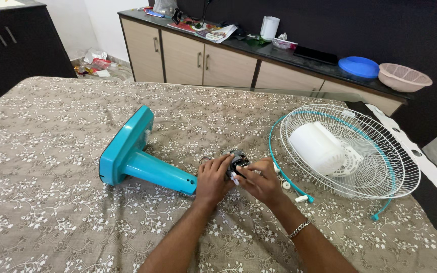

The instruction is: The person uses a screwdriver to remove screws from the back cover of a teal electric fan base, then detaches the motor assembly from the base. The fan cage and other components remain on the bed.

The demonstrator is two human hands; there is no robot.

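Teal fan stand (142, 159) lies sideways, base pointing left.

on the dark counter at twelve o'clock, a fanned pile of printed papers or leaflets (217, 32), white with red and green patches. just right of it, a small crumpled white wrapper (282, 37) above a shallow dish. at eleven o'clock on the floor, crinkled red and silver wrappers (93, 59). at one o'clock, a flat black slab (314, 54), perhaps a screen, dark.
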